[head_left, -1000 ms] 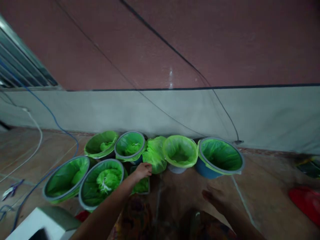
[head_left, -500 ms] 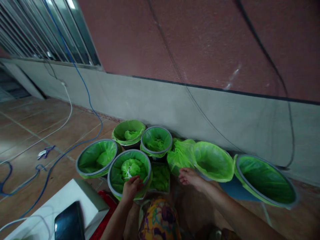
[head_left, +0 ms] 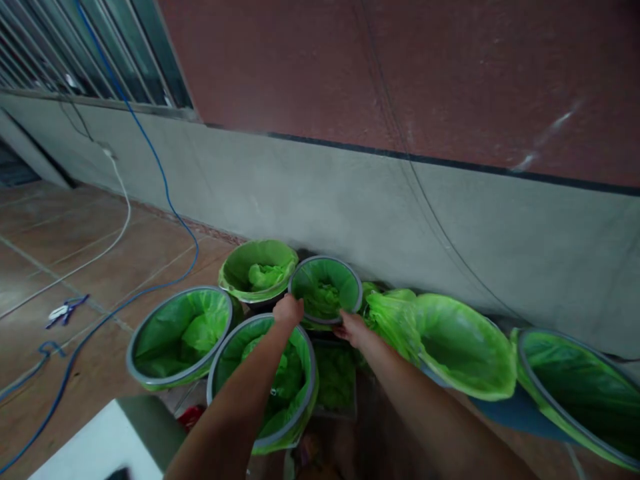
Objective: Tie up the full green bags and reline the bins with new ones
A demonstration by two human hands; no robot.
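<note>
Both of my hands reach forward to a small grey-rimmed trash bin (head_left: 356, 279) lined with a green plastic bag, with crumpled green plastic inside. My left hand (head_left: 289, 310) is closed at the left of its rim. At the front right of the same rim, my right hand (head_left: 351, 327) grips with curled fingers. Under my left forearm stands a larger grey-rimmed bin (head_left: 311, 373) holding a bundle of green plastic, partly hidden by the arm. Just behind my left hand is another green-lined bin (head_left: 233, 267).
A wide grey-rimmed bin (head_left: 137, 333) stands left. To the right are a green-lined bin (head_left: 465, 347) and a grey-rimmed bin (head_left: 575, 373). A white box (head_left: 95, 443) sits front left. A blue cable (head_left: 165, 193) and purple-handled clippers (head_left: 67, 310) lie left; a wall (head_left: 325, 193) rises behind.
Both hands have moved forward from the nearer bins to the small bin's rim. The view has shifted closer, and the phone on the white box is now mostly out of frame.
</note>
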